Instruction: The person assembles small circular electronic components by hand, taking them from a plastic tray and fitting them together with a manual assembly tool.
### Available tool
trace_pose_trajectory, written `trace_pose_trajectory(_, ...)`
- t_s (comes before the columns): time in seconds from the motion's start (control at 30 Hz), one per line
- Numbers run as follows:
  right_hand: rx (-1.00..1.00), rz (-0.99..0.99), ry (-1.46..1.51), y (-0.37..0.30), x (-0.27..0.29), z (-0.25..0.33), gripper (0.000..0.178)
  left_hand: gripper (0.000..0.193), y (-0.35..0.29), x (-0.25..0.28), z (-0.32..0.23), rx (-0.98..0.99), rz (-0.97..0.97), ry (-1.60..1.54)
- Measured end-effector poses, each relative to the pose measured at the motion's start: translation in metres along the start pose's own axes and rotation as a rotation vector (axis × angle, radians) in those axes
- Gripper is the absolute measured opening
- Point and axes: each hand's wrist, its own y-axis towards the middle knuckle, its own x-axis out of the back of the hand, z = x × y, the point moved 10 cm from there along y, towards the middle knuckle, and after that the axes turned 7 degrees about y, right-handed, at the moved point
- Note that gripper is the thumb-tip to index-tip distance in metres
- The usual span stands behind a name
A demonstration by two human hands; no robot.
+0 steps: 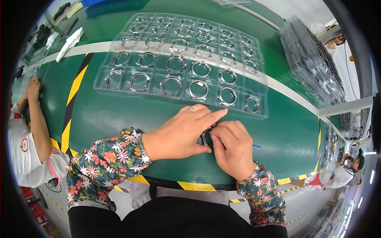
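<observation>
Over the green table, my left hand (180,133) grips a metal watch case ring (205,137) between thumb and fingers. The ring is tilted and mostly covered by the hands. My right hand (233,148) is closed in a pinch at the ring's right side; what its fingertips hold, if anything, is hidden. A thin blue rod (257,146) shows just right of that hand; whether it is held or lies on the table I cannot tell. Beyond my hands lies a clear plastic tray (154,95) with several similar rings (171,85) in its compartments.
Clear trays are stacked (313,59) at the far right beside a metal frame (345,106). White cloths (70,43) and a blue bin (113,8) sit at the far left. Yellow-black tape (74,95) marks the table. A co-worker's arm (37,111) rests at the left; another person (337,174) is right.
</observation>
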Motion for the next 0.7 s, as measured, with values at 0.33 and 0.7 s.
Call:
trace_pose_trajectory(0.33,-0.003,0.016,-0.01,-0.0021,-0.004,-0.0005,0.017,0.092,-0.0023,-0.0058,0.0031,0.012,0.04,-0.016)
trace_pose_trajectory(0.7,-0.032,0.012,0.05,-0.0025,-0.0056,-0.0048,0.016,0.095,-0.0019,-0.0062,0.0043,0.037,0.049,-0.025)
